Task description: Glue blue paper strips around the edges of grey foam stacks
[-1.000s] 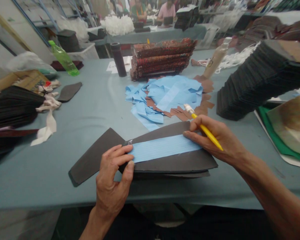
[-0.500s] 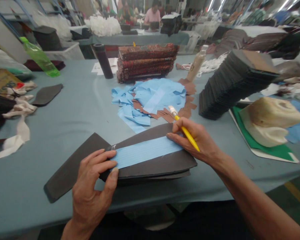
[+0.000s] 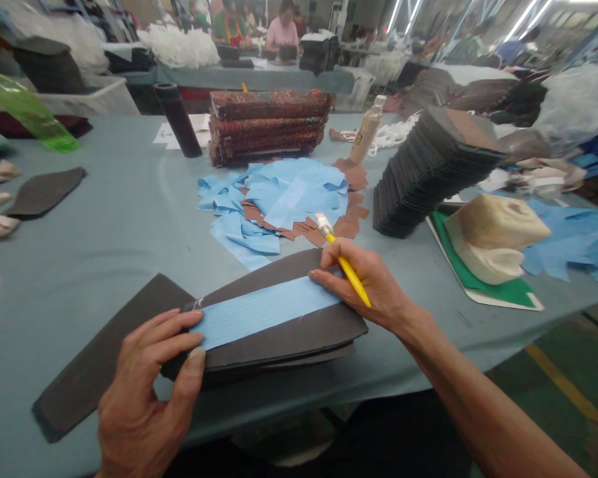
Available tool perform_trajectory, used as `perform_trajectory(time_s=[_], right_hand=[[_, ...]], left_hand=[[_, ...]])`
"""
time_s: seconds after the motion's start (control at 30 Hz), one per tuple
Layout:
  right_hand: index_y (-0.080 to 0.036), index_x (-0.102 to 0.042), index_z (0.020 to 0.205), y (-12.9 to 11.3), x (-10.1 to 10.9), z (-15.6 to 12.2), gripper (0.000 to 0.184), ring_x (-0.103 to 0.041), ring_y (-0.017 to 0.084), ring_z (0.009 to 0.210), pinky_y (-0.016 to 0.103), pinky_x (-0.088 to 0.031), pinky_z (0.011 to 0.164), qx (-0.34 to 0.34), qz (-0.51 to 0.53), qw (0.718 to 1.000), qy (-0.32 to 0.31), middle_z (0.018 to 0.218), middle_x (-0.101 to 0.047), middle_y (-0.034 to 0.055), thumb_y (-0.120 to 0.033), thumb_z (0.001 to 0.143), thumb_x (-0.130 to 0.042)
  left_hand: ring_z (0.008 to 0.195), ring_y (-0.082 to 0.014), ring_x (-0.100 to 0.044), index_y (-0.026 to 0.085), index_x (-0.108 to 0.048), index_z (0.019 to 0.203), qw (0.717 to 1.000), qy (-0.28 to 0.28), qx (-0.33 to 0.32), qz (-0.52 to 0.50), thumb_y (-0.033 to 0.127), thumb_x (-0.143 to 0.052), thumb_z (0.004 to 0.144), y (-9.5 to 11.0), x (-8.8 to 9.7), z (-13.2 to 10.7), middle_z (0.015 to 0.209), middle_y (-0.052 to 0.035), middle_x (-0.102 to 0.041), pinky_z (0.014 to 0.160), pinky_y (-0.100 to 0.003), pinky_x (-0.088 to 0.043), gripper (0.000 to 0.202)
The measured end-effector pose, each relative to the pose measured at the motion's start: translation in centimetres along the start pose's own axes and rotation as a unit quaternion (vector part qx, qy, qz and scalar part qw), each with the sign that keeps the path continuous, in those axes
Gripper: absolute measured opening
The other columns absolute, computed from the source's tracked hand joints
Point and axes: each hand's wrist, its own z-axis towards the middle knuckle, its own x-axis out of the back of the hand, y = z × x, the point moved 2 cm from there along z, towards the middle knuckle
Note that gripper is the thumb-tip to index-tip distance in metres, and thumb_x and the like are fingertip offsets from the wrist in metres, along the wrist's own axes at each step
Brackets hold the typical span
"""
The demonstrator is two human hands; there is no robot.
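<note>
A long dark grey sheet point(image 3: 289, 332) lies on top of a small stack at the table's near edge, with a blue strip point(image 3: 264, 311) stuck along it. My left hand point(image 3: 144, 392) pinches the strip's left end, thumb on the sheet's edge. My right hand point(image 3: 366, 282) presses fingertips on the strip's right end while gripping a yellow pen-like tool point(image 3: 343, 262) with a white tip. Another dark grey piece point(image 3: 94, 368) juts out to the left under my left hand.
Blue and brown scraps point(image 3: 279, 199) are heaped mid-table, before a stack of patterned red pieces point(image 3: 269, 126) and a dark cylinder point(image 3: 177, 119). A leaning stack of dark sheets point(image 3: 428, 172), a beige block point(image 3: 493, 232) on green card and a green bottle point(image 3: 24, 106) surround them. People sit far back.
The view has swung to the right and down, so everything has slid left in the picture. Both hands keep their hold on the blue strip's ends.
</note>
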Motion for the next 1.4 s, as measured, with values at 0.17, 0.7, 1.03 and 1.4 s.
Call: perform_trajectory(time_s=[0.17,0.7,1.03,1.4], right_hand=[[-0.023,-0.058,0.093,-0.2,0.0,-0.3,0.015,-0.052,0.011,0.063,0.024,-0.038,0.062,0.018,-0.059,0.998,0.005,0.075,-0.059,-0.0060,-0.030,0.098,-0.071],[-0.022,-0.063,0.096,-1.3,0.3,-0.9,0.006,-0.061,0.014,0.057,0.027,-0.033,0.056,0.080,-0.295,0.951,0.049,0.076,-0.074,0.0003,-0.020,0.100,-0.059],[-0.022,-0.066,0.098,0.4,0.3,-2.2,0.014,-0.071,0.017,0.064,0.027,-0.038,0.059,0.089,-0.346,0.930,0.083,0.072,-0.075,0.0022,-0.025,0.104,-0.054],[-0.022,-0.066,0.092,0.4,0.3,-3.1,0.014,-0.070,0.017,0.063,0.026,-0.038,0.059,0.075,-0.353,0.929,0.086,0.073,-0.076,0.0022,-0.023,0.101,-0.055]], left_hand=[[0.127,-0.0292,-0.068,0.028,-0.067,0.111,1.000,-0.004,0.012,-0.003,0.020,-0.066,0.100,0.1,-0.2,0.1,0.123,-0.0037,-0.076,0.112,-0.052,-0.052,0.014],[0.125,-0.0295,-0.068,0.027,-0.067,0.112,1.000,0.004,0.002,-0.017,0.018,-0.066,0.100,0.0,-0.5,0.2,0.123,-0.0061,-0.076,0.112,-0.052,-0.052,0.015],[0.123,-0.0307,-0.068,0.027,-0.066,0.113,0.999,0.015,-0.022,-0.029,0.016,-0.066,0.099,0.1,-0.6,0.3,0.121,-0.0080,-0.076,0.109,-0.053,-0.053,0.017],[0.120,-0.0293,-0.069,0.025,-0.066,0.111,0.997,0.034,-0.052,-0.039,0.014,-0.066,0.098,0.0,-1.0,0.4,0.120,-0.0079,-0.078,0.106,-0.051,-0.055,0.017]])
